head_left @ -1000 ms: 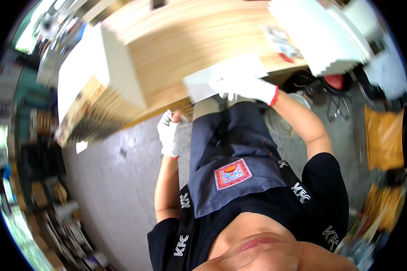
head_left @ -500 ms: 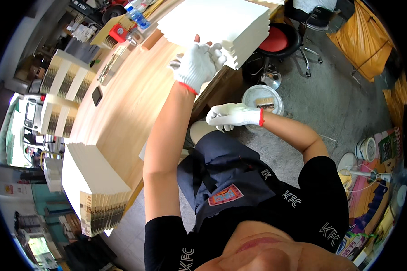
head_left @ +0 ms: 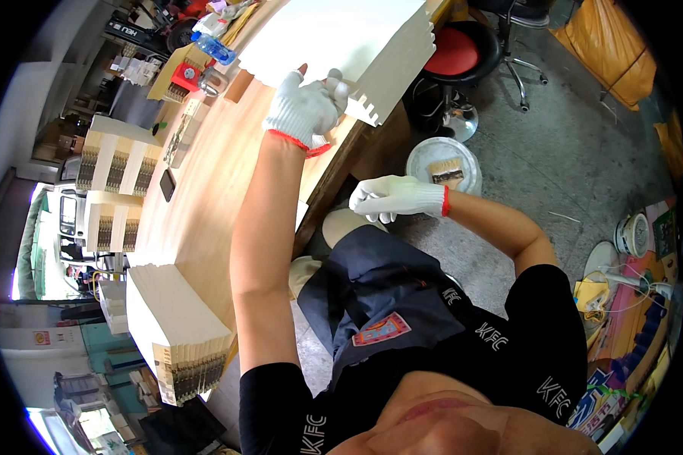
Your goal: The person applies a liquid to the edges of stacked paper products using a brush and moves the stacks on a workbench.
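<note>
My left hand, in a white knit glove with a red cuff, is over the wooden table at the near corner of a thick stack of white sheets. Its fingers are bent and spread apart, one bare fingertip showing, and nothing is visible in them. Lower and to the right, my right hand wears a matching glove. It hovers above my knee, its fingers curled together, with no object showing. Under it and beyond stands a round white bucket with a wide brush on top.
On the table are a fanned pile of boards, upright stacks, a phone, a wooden block and a water bottle. A red-topped stool stands right of the table.
My left hand has moved slightly left and down relative to the stack's corner, its fingers more bent. My right hand keeps its curled pose. The whole view has shifted a little.
</note>
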Demonstrator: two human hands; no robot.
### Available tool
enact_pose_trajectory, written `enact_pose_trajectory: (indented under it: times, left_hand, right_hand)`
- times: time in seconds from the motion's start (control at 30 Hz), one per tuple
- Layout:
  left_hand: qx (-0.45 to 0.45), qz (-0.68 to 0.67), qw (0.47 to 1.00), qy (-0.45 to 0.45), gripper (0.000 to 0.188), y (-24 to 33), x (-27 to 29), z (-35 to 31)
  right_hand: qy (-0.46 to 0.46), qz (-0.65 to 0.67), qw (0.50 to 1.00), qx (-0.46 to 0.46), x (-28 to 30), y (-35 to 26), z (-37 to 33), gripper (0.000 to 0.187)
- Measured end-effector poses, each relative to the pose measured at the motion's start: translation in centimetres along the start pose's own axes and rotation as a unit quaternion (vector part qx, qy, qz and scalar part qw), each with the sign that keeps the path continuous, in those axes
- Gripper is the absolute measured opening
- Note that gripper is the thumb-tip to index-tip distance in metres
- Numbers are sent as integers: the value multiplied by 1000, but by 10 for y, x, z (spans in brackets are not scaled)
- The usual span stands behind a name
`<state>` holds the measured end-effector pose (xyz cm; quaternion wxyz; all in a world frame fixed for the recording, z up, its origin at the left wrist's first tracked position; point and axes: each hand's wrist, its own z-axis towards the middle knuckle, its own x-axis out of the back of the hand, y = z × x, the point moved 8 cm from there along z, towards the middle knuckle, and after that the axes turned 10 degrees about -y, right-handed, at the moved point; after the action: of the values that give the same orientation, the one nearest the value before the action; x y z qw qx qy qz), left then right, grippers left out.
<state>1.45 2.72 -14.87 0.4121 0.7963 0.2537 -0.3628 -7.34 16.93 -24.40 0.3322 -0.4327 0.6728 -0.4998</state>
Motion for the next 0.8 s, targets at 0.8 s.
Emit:
enact_pose_trajectory:
  times: [0.8]
  left_hand:
    - [-149,178,969,81,22,16,-1,48]
  right_hand:
    - [420,-625,657,46,188,-84,-54,50]
